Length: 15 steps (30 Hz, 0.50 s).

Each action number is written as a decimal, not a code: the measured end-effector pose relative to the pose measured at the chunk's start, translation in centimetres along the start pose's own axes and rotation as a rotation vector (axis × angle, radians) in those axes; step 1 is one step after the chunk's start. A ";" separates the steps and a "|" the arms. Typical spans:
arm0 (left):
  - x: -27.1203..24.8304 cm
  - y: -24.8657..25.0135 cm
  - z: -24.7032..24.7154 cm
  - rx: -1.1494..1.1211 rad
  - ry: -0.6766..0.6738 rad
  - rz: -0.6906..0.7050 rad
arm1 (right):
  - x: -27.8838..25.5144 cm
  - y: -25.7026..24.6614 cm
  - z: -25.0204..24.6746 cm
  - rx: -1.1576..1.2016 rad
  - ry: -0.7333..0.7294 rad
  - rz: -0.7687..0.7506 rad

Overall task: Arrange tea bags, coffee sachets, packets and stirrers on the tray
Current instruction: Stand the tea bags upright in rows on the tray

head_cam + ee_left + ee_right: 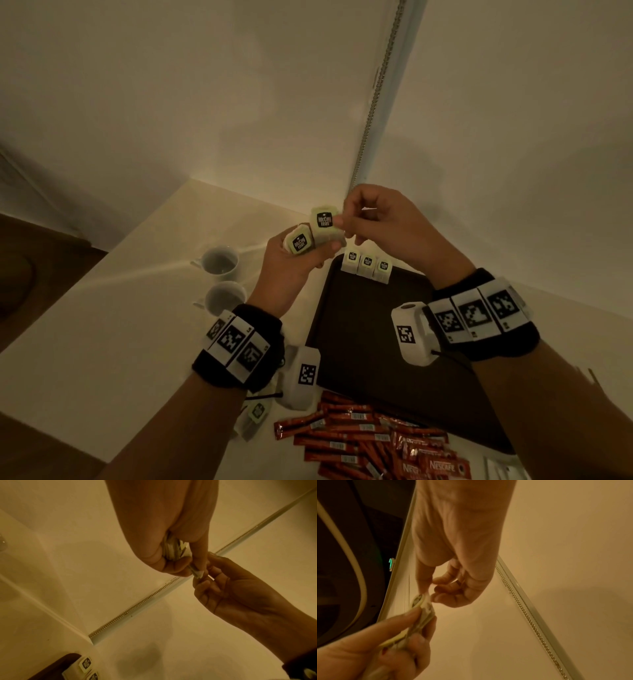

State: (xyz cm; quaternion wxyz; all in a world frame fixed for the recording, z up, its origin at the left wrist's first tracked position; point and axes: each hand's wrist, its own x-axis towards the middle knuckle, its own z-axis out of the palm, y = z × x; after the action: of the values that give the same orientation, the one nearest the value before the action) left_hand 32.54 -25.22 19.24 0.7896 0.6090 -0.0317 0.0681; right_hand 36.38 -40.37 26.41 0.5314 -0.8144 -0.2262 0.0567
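Note:
My left hand [301, 255] grips a small stack of pale green tea bags [300, 242] above the far left corner of the dark tray [370, 342]. My right hand [346, 222] pinches the top tea bag [324, 221] of that stack at its right edge. In the left wrist view the stack of tea bags [173, 551] shows edge-on in my left hand [171, 555], with my right hand [204, 573] at its tip. The right wrist view shows my right hand [426, 592] pinching the tea bags [421, 605]. Three tea bags [367, 265] stand in a row at the tray's far edge.
Two white cups [221, 262] stand on the white table left of the tray. Several red coffee sachets [363, 438] lie in a heap near the table's front edge, with loose tea bags [255, 416] to their left. Walls meet in a corner right behind the tray.

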 end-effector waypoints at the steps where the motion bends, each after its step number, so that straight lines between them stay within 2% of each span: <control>1: 0.0 -0.1 0.0 0.016 0.011 0.000 | 0.0 0.1 -0.1 0.008 0.021 -0.008; 5: -0.1 -0.2 0.4 0.089 0.081 0.015 | -0.5 0.3 -0.5 -0.107 0.116 -0.054; 9: -0.1 -0.2 0.9 0.068 0.100 0.024 | -1.1 0.3 -0.2 -0.256 0.067 -0.109; 12: -0.1 -0.3 0.9 0.092 0.090 0.034 | -1.2 0.4 -0.3 -0.292 0.132 -0.152; 15: -0.2 -0.2 1.1 0.080 0.062 0.040 | -1.6 0.5 -0.4 -0.294 0.061 -0.106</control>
State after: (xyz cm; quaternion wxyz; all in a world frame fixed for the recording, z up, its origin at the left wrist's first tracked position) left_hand 32.40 -26.36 19.35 0.7636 0.6370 -0.0166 0.1037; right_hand 35.26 -41.51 25.91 0.4154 -0.8715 -0.2587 -0.0299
